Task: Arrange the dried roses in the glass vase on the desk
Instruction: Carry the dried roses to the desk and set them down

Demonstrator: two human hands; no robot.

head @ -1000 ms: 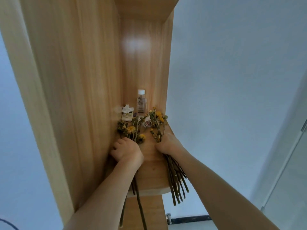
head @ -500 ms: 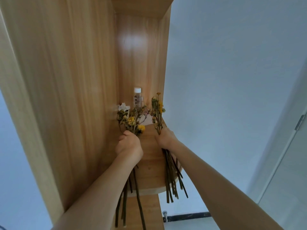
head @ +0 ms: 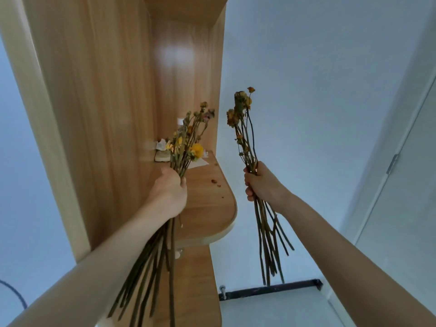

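Left bunch (head: 186,147) stems cut off at bottom edge; bottle (head: 180,121) mostly hidden behind blooms

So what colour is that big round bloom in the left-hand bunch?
The bloom is bright yellow, clearest in the head view.

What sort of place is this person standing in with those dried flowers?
Probably a room in a home: a wooden shelf unit with a rounded ledge holding a small bottle, plain white walls, and a pale door at the right.

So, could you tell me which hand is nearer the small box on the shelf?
Left. The left hand is over the shelf, just in front of the box; the right hand is beyond the shelf's edge.
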